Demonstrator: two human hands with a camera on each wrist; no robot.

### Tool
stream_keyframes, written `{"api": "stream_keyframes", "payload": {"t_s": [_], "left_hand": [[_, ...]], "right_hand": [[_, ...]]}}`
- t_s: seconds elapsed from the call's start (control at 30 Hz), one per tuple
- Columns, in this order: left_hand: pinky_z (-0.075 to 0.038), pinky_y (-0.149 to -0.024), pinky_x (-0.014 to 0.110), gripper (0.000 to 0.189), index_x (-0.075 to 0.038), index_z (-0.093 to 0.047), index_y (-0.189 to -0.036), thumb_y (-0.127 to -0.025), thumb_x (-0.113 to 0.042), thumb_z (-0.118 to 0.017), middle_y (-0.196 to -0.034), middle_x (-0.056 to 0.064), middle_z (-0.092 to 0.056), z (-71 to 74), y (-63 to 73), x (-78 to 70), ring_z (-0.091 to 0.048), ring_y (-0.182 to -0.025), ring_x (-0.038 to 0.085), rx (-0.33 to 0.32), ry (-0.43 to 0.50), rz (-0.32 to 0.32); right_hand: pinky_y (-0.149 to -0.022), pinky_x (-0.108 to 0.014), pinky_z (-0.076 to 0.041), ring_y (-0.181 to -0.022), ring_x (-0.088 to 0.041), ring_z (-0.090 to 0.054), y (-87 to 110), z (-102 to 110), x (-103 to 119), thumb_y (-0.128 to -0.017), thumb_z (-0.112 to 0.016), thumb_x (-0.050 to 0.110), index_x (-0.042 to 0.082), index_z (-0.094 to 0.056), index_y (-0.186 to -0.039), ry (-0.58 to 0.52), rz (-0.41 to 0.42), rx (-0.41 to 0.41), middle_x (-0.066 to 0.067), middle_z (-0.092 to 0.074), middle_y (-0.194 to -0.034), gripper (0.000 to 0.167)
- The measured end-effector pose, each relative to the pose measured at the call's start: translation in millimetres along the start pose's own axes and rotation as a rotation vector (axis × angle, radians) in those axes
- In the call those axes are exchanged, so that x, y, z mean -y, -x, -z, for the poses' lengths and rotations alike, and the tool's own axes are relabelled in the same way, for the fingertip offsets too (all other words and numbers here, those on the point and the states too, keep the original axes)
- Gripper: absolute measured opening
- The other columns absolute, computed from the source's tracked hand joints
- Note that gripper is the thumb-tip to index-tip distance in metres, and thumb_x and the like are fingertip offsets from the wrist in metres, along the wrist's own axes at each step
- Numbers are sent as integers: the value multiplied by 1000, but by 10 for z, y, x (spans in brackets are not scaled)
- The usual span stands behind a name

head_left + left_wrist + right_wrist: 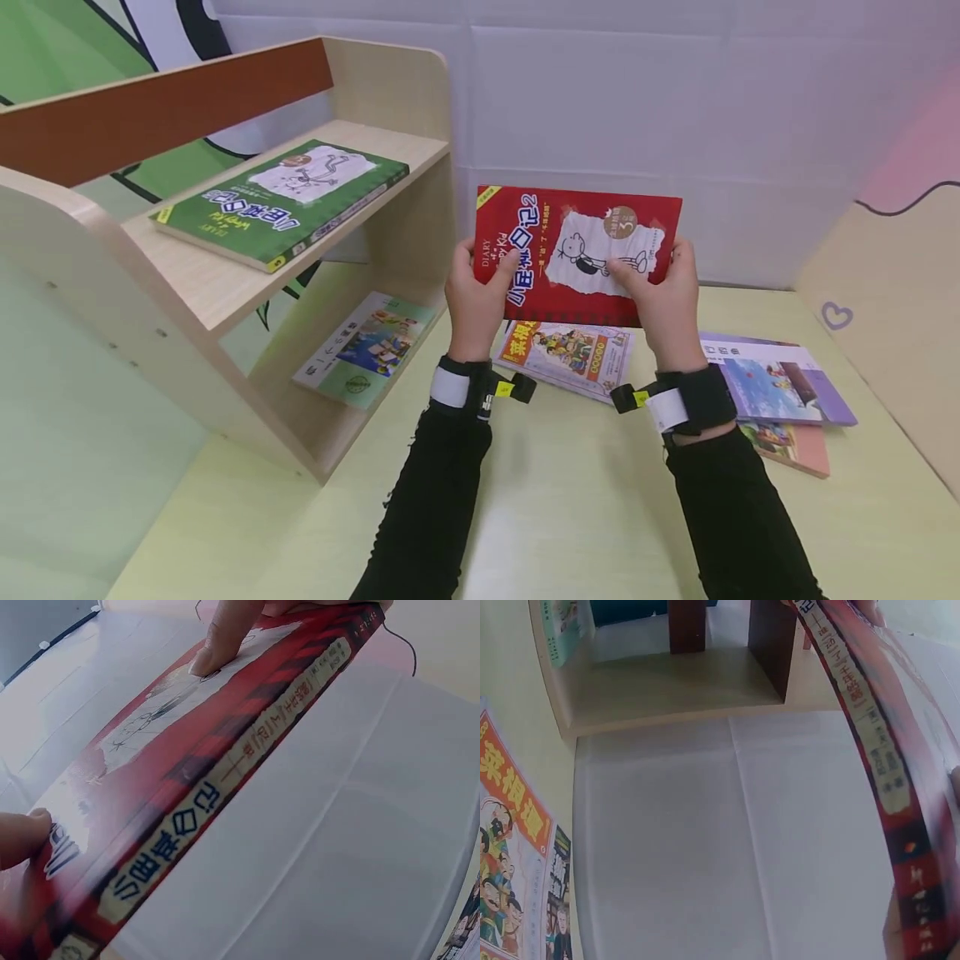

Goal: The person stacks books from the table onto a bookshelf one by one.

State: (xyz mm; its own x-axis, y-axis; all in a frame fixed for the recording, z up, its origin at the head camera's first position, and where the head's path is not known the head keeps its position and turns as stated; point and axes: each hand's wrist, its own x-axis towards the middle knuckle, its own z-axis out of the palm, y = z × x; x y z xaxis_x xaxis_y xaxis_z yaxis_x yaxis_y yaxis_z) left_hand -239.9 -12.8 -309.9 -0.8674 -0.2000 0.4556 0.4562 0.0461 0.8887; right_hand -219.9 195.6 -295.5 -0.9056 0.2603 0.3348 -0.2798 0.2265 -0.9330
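Both hands hold a red book (577, 254) above the table, its cover with the cartoon child turned sideways toward me. My left hand (477, 300) grips the left end, thumb on the cover near the blue-and-white title. At the other end my right hand (663, 292) grips it, thumb over the drawing; the other fingers are mostly hidden behind. The left wrist view shows the striped spine (225, 769) along the book's long edge. Under the red book on the table lies a comic-style book (570, 354), partly covered by it in the head view.
A wooden shelf (390, 92) stands at left, with a green book (285, 200) on its upper board and a pale green book (367, 346) on the lower. At right, a purple book (780, 383) overlaps a pink one (795, 450). A white wall covering (600, 108) rises behind.
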Motion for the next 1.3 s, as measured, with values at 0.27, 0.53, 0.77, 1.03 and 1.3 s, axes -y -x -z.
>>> {"api": "stream_keyframes", "payload": {"t_s": [0.27,0.53,0.77,1.03,1.3], "left_hand": [[-56,-83,35,55,-7,-46,-130,-89,-36,-69,-119,6,-62,220,49,163,-65,-101,16,-136,26,98],[-55,-84,40,56,-9,-47,-132,-89,-38,-69,-118,8,-62,466,157,475,-64,-102,21,-259,-5,246],[-54,-87,39,60,-11,-44,-134,-88,-42,-69,-122,7,-58,624,284,642,-61,-106,21,-351,-18,366],[-54,-87,39,58,-9,-46,-134,-89,-38,-69,-122,9,-57,859,388,842,-60,-105,23,-529,-34,417],[-53,-88,38,66,-13,-42,-138,-87,-45,-68,-125,7,-55,927,526,926,-57,-107,21,-710,-36,447]], "right_hand": [[-91,-45,-51,-116,-27,-57,-24,-234,25,-90,-68,38,8,-29,-143,175,3,161,-14,-53,-130,72],[-87,-44,-54,-110,-28,-59,-13,-605,-225,-88,-70,37,8,-31,-145,199,-70,233,-14,-54,-129,75],[-86,-43,-54,-107,-28,-60,11,-909,-422,-89,-69,38,6,-33,-146,245,-108,278,-15,-55,-128,75],[-85,-38,-51,-101,-27,-56,57,-1429,-673,-90,-67,41,-4,-46,-134,403,-27,269,-18,-57,-116,66],[-95,-42,-44,-114,-33,-46,141,-1856,-817,-92,-66,30,-8,-44,-136,393,49,225,-23,-49,-123,62]]}}
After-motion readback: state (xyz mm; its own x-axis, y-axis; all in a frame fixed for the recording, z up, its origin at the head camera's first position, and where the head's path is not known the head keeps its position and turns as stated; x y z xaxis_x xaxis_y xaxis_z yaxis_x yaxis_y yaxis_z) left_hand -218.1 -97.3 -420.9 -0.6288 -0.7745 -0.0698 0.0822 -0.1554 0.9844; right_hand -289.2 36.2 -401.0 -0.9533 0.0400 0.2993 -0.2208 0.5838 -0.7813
